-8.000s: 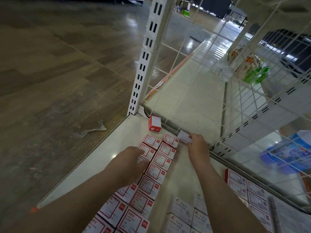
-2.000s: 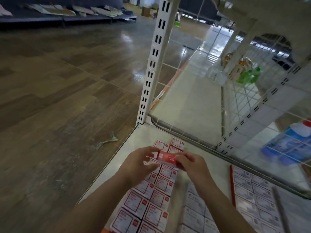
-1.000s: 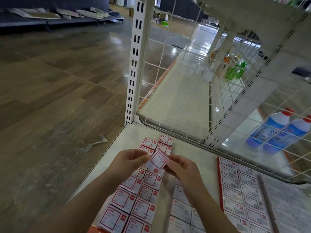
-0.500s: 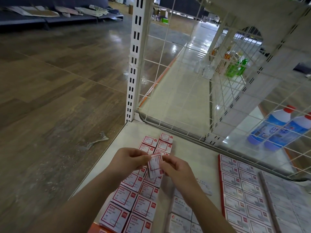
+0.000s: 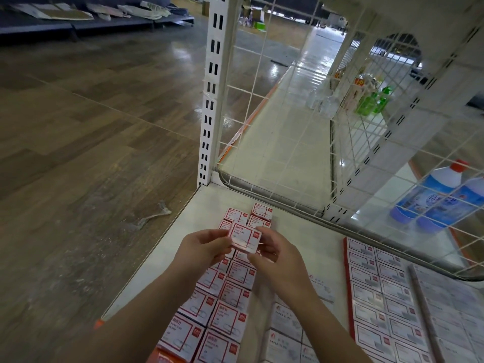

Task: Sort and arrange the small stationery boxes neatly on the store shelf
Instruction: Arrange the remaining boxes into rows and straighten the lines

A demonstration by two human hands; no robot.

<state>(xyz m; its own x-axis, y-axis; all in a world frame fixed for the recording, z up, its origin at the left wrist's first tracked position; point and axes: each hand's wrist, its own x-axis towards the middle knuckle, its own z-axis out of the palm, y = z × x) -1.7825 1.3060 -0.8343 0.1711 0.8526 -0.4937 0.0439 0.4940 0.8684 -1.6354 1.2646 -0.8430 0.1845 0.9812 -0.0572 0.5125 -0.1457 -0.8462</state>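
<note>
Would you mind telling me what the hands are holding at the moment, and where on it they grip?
One small red-and-white box, held above the rows: the left hand pinches its left edge, the right hand its right edge.

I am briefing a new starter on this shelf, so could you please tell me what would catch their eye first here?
First, the small red-and-white box held up between the left hand and the right hand, above the double row of matching boxes laid flat on the white shelf. Next, the white wire grid behind the shelf, with two blue bottles showing through it at the right.
</note>
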